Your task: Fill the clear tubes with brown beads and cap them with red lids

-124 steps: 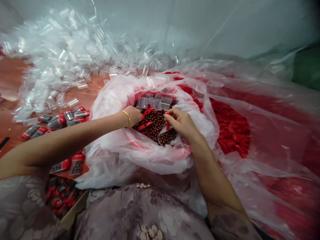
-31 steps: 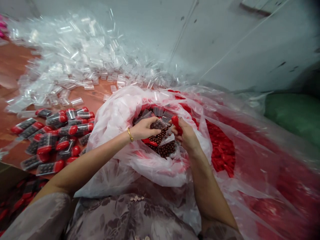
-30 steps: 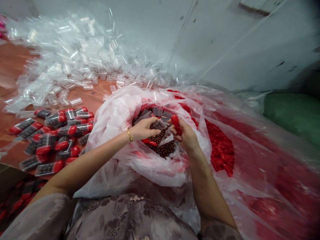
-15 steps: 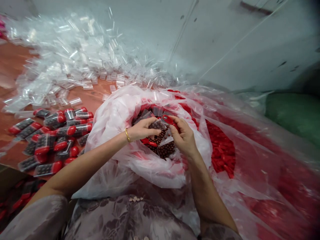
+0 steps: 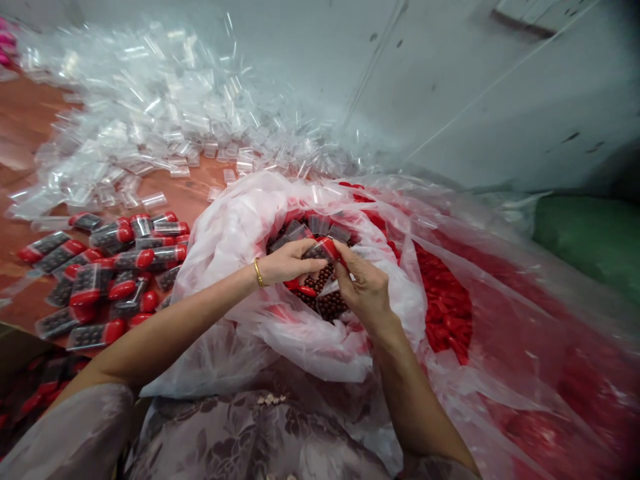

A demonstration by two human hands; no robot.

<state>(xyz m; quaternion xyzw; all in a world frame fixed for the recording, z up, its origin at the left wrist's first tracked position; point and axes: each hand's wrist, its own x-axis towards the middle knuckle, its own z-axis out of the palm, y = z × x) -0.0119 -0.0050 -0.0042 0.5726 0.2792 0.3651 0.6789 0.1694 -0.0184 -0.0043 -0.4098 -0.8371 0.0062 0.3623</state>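
Note:
Above the open plastic bag, my left hand (image 5: 290, 263) grips a small clear container (image 5: 315, 251) with dark brown balls in it. My right hand (image 5: 366, 281) has its fingers closed on a red cap (image 5: 329, 247), which sits against the container's right end. I cannot tell whether the cap is fully seated. Below my hands lie loose brown balls (image 5: 331, 304) inside the rolled rim of the white bag (image 5: 220, 230). A red piece (image 5: 305, 291) and several clear tubes (image 5: 320, 224) rest on the balls.
To the left, several filled containers with red ends (image 5: 125, 260) are piled on the orange-brown table (image 5: 193, 183). A large heap of clear tubes (image 5: 150, 100) stands against the pale wall (image 5: 450, 80). At right, a translucent bag holds many red caps (image 5: 445, 300).
The red cap, held apart and tilted before, now meets the end of the clear container. My right hand has turned and come closer to my left. The view has shifted slightly.

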